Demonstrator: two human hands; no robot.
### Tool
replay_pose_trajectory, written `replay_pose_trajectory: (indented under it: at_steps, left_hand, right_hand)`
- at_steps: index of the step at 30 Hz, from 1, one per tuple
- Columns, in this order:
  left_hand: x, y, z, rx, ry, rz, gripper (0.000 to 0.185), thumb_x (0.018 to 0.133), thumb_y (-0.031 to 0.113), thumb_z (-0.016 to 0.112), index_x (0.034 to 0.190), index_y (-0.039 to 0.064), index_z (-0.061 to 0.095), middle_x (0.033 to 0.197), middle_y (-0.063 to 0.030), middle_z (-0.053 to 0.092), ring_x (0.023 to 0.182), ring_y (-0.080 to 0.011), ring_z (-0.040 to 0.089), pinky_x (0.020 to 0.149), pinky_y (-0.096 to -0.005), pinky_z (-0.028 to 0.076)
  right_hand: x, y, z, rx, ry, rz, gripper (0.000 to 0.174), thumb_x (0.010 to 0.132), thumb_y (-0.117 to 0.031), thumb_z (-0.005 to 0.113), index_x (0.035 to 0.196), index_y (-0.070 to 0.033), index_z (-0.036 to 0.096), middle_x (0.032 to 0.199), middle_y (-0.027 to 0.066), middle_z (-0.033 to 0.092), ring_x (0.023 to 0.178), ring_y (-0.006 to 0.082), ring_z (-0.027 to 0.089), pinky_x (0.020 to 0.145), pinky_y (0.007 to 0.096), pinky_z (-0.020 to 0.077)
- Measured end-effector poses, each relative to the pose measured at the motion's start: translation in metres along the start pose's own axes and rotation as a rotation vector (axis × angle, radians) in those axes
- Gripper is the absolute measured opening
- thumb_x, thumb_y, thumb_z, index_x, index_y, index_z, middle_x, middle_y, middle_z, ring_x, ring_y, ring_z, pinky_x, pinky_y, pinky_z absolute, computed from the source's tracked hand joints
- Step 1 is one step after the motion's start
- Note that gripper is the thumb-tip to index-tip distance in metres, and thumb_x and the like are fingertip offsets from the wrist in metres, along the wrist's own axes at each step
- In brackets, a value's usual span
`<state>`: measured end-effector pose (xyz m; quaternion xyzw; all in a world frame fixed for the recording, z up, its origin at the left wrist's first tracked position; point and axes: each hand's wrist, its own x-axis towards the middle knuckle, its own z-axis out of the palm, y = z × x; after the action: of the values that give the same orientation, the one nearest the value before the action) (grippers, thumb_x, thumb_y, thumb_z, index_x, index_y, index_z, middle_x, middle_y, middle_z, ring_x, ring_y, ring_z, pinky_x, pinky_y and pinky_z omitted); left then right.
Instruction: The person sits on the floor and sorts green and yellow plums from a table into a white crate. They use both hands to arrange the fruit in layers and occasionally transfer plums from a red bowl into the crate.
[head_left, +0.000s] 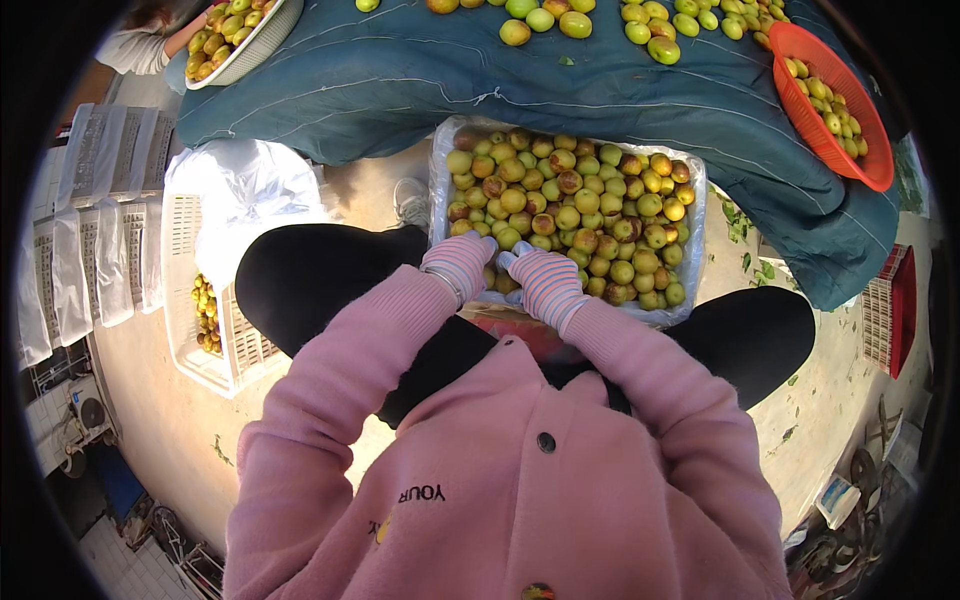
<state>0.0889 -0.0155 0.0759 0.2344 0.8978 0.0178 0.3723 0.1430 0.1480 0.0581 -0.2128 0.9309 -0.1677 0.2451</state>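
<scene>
Green and brown-blushed jujubes (589, 202) fill a crate (699, 225) lined with clear plastic, which stands before me between my knees. My left hand (459, 264), in a striped knit glove, rests at the crate's near left corner, its fingertips over the fruit by the rim. Close beside it, my right hand (541, 281), in a matching glove, reaches over the near rim with its fingertips at the jujubes. The fingers of both hands are partly hidden, and whether either one grips the liner or a fruit cannot be told.
Beyond the crate, a dark green quilted cover (555, 97) bears loose jujubes (575, 25), a red plastic basket (879, 142) and a white basket (259, 45). A white crate (180, 315) with plastic and fruit stands at left. Another person's sleeve (139, 52) shows at top left; a red crate (900, 311) is at right.
</scene>
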Motion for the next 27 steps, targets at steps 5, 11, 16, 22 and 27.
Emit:
replay_pose_trajectory:
  at_steps: [5, 11, 16, 22, 27]
  left_hand:
    - [-0.002, 0.000, 0.000, -0.052, -0.013, 0.048, 0.040, 0.076, 0.014, 0.075, 0.113, 0.005, 0.062, 0.103, -0.0187, 0.066, 0.097, -0.0356, 0.065, 0.083, -0.0422, 0.053]
    - [-0.002, -0.008, -0.015, -0.258, -0.067, -0.081, 0.036, 0.076, 0.005, 0.073, 0.111, 0.006, 0.062, 0.099, -0.0167, 0.067, 0.098, -0.0345, 0.065, 0.081, -0.0401, 0.054]
    - [-0.004, -0.030, -0.029, -0.397, 0.474, -0.151, 0.029, 0.084, 0.001, 0.066, 0.113, 0.006, 0.062, 0.107, -0.0152, 0.067, 0.096, -0.0268, 0.066, 0.082, -0.0360, 0.054]
    - [0.003, -0.037, -0.033, -0.516, 0.704, -0.104, 0.030, 0.085, 0.012, 0.064, 0.115, 0.009, 0.062, 0.109, -0.0174, 0.064, 0.099, -0.0327, 0.063, 0.086, -0.0406, 0.051]
    - [0.005, -0.037, -0.034, -0.552, 0.750, -0.116, 0.032, 0.084, 0.015, 0.064, 0.116, 0.012, 0.063, 0.110, -0.0183, 0.063, 0.101, -0.0359, 0.062, 0.088, -0.0435, 0.050]
  right_hand:
    - [-0.005, 0.009, -0.037, 0.046, -0.004, 0.032, 0.049, 0.080, -0.031, 0.074, 0.123, -0.013, 0.057, 0.116, 0.0124, 0.058, 0.104, 0.0303, 0.062, 0.081, 0.0426, 0.0533]
    - [0.008, 0.051, -0.093, -0.151, 0.127, 0.345, 0.065, 0.081, -0.032, 0.075, 0.138, -0.020, 0.047, 0.137, 0.0136, 0.047, 0.123, 0.0331, 0.053, 0.098, 0.0431, 0.0490]
    - [0.022, 0.045, -0.084, -0.074, -0.051, 0.360, 0.070, 0.079, -0.030, 0.078, 0.141, -0.020, 0.046, 0.140, 0.0156, 0.044, 0.122, 0.0324, 0.054, 0.098, 0.0448, 0.0494]
    - [0.018, 0.048, -0.074, 0.192, 0.058, 0.333, 0.065, 0.073, -0.016, 0.080, 0.133, -0.017, 0.053, 0.138, 0.0149, 0.046, 0.115, 0.0326, 0.057, 0.097, 0.0402, 0.0502]
    - [0.020, 0.027, -0.058, 0.466, 0.313, 0.109, 0.066, 0.068, -0.020, 0.082, 0.129, -0.016, 0.056, 0.133, 0.0160, 0.049, 0.117, 0.0332, 0.056, 0.100, 0.0397, 0.0485]
